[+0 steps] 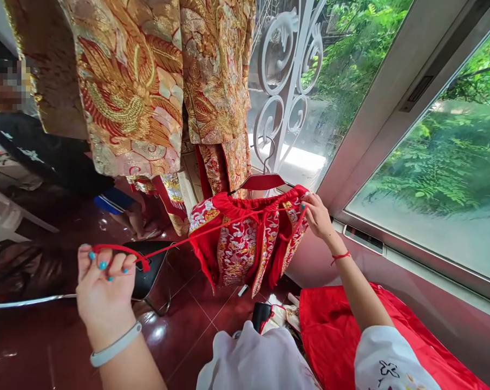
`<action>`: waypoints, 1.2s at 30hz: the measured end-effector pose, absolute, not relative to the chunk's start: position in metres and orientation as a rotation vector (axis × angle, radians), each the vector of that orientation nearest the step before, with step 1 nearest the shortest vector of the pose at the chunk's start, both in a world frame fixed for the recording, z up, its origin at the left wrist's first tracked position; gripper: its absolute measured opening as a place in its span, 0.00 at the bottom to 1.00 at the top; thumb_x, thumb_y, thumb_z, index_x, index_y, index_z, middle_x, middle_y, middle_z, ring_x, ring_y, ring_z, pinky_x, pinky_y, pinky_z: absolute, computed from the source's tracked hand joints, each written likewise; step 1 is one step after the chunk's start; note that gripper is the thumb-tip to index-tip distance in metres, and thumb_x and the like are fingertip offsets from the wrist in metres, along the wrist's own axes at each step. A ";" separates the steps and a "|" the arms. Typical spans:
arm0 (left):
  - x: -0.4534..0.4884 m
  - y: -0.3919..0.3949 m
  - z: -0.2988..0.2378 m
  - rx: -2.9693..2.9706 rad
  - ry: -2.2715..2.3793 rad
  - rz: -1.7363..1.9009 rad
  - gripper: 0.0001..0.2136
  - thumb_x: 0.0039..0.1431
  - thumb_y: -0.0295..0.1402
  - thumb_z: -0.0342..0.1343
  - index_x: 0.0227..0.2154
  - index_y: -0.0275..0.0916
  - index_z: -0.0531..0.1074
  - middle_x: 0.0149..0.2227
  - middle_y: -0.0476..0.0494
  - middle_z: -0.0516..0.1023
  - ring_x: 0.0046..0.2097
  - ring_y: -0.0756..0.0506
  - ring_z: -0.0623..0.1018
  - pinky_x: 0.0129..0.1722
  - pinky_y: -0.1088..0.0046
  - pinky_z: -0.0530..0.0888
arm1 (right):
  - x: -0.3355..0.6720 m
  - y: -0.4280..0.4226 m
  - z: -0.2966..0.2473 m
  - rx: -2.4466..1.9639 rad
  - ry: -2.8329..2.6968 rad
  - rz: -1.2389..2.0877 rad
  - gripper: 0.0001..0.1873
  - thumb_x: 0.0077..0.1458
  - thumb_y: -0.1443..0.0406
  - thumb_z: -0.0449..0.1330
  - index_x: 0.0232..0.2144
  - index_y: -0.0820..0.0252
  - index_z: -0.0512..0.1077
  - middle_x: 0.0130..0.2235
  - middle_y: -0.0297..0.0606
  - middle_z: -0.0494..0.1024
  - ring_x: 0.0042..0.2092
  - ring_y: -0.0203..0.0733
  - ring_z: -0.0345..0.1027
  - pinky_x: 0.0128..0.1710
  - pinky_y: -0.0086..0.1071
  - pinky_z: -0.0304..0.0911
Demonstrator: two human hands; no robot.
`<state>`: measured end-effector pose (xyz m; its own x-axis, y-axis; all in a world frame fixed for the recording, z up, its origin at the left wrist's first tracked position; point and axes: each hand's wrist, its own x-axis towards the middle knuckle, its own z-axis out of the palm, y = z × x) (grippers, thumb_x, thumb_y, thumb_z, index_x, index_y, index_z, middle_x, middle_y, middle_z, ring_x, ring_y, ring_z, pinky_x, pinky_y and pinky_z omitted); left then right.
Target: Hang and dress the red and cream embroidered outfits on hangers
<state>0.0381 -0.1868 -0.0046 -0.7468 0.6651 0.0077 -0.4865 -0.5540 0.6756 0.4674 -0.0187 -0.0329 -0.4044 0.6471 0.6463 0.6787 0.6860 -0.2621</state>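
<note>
While another person in a dark top (45,154) is near the far left edge, the wearer's left hand (106,281) is raised out to the side, its fingers curled in with the end of a red cord (171,246) caught between them; a short bit of that end dangles past the fingertips. Gold embroidered clothes (126,108) hang above and beyond this hand, and a black seat (157,273) is behind it. From there the cord runs nearly straight across to the red skirt (239,246), which hangs by its gathered waist from a hanger (265,181) in front of white ironwork (285,81). At the skirt's right upper corner is the right hand (318,216), thumb and fingers drawn together in a pinch, apparently on the cord close to the waistband. To the right below, red cloth (342,319) lies spread by the wall under the window (443,168).

As far as can be judged, hanging the skirt is done and the cord is pulled out to length. No knot or bow shows in the long stretch, so fastening or tidying the cord seems left.
</note>
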 end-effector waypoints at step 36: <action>0.205 -0.083 -0.048 1.887 2.166 1.363 0.18 0.62 0.34 0.55 0.54 0.36 0.64 0.49 0.32 0.69 0.52 0.32 0.71 0.49 0.51 0.70 | 0.440 -0.013 -0.056 -1.295 -1.911 -0.086 0.24 0.68 0.60 0.45 0.28 0.56 0.77 0.66 0.41 0.58 0.63 0.60 0.50 0.63 0.62 0.52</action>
